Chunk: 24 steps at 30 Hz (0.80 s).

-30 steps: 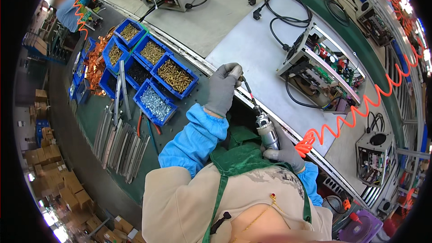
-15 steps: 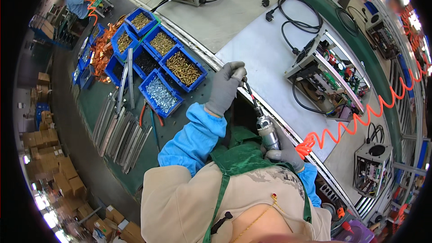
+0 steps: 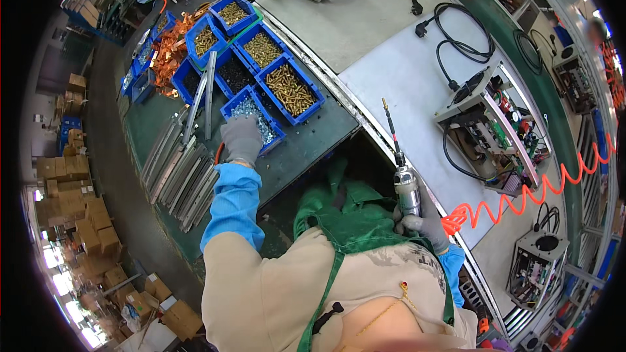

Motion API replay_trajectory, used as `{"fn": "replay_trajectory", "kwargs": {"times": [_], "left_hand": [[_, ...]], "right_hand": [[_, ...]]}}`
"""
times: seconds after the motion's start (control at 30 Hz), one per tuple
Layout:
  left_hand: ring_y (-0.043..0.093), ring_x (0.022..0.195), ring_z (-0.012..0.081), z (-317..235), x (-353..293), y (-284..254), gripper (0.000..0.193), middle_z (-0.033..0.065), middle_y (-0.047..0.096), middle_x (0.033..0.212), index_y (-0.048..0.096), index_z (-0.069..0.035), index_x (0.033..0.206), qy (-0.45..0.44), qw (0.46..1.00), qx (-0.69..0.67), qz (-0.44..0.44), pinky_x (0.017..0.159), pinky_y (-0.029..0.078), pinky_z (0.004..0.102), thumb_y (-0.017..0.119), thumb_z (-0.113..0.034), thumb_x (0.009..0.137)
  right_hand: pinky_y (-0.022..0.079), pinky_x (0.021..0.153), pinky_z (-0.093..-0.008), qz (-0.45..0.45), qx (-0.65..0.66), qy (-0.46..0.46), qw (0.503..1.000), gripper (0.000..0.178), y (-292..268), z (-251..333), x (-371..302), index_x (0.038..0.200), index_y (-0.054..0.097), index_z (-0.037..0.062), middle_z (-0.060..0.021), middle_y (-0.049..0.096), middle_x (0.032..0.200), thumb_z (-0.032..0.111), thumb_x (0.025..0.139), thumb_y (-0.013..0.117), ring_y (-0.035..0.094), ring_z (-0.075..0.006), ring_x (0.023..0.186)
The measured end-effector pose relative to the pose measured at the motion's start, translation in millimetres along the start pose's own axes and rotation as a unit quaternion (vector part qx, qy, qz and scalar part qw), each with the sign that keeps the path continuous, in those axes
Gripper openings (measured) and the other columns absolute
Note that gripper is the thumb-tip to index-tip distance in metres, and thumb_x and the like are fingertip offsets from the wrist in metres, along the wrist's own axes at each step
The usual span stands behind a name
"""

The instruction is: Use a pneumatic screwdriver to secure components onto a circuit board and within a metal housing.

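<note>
My left hand (image 3: 241,138), in a grey glove, reaches into the near edge of a blue bin of small silver fasteners (image 3: 261,128). Its fingertips are lost among the pieces, so whether they pinch any is hidden. My right hand (image 3: 427,221), also gloved, is wrapped round a silver air screwdriver (image 3: 406,189). The driver stands upright in front of me, its long thin bit (image 3: 391,125) pointing away, with a brass-coloured screw (image 3: 385,103) at the tip. Close to the left hand is a bin of brass-coloured screws (image 3: 288,90).
More blue bins (image 3: 262,49) of fasteners stand behind. Grey metal strips (image 3: 179,179) lie left of my arm. An open-framed electrical unit (image 3: 489,124) sits on the white board at right, its black cable (image 3: 466,52) coiled beyond. An orange coiled hose (image 3: 508,199) crosses near my right hand.
My left hand has left the driver's tip and moved left into the silver-fastener bin. The screwdriver stays in my right hand, its bit now uncovered with a screw showing at the end.
</note>
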State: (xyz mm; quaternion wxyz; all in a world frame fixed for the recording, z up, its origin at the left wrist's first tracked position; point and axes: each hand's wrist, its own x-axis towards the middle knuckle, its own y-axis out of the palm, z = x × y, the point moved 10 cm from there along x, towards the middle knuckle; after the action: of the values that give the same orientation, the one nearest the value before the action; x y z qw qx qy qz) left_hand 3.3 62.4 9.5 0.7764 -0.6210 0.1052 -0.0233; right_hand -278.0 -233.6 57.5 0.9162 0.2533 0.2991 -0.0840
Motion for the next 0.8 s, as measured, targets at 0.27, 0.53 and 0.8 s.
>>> {"fn": "replay_trajectory", "kwargs": {"times": [0.27, 0.53, 0.8], "left_hand": [[0.062, 0.087, 0.036, 39, 10, -3, 0.022, 0.0169, 0.066, 0.091, 0.063, -0.007, 0.098, -0.026, 0.954, -0.272, -0.121, 0.078, 0.048, 0.0429, 0.062, -0.024, 0.085], [0.061, 0.085, 0.0117, -157, 38, -117, 0.023, 0.0074, 0.065, 0.09, 0.062, 0.001, 0.104, 0.198, 0.632, -0.741, 0.111, 0.073, 0.049, 0.0235, 0.058, -0.014, 0.087], [0.057, 0.084, 0.0091, -366, -8, -235, 0.023, 0.0052, 0.063, 0.093, 0.062, 0.003, 0.104, 0.475, 0.572, -0.642, 0.189, 0.075, 0.046, 0.0218, 0.058, -0.01, 0.086]], "right_hand": [[0.046, 0.057, -0.0268, -0.023, -0.034, -0.058, 0.997, 0.106, -14, 5, -10, 0.15, 0.016, 0.0138, -0.0095, 0.055, 0.083, 0.002, 0.058, 0.067, 0.055, -0.0155, 0.069], [0.052, 0.054, -0.0314, -0.211, 0.116, -0.147, 0.959, 0.109, -56, 14, -69, 0.149, 0.017, 0.0191, -0.0112, 0.056, 0.081, 0.017, 0.054, 0.072, 0.058, -0.0185, 0.058], [0.052, 0.052, -0.0301, -0.279, 0.113, -0.211, 0.93, 0.105, -60, 21, -59, 0.149, 0.017, 0.0183, -0.0111, 0.056, 0.08, 0.022, 0.059, 0.07, 0.06, -0.0182, 0.056]]}}
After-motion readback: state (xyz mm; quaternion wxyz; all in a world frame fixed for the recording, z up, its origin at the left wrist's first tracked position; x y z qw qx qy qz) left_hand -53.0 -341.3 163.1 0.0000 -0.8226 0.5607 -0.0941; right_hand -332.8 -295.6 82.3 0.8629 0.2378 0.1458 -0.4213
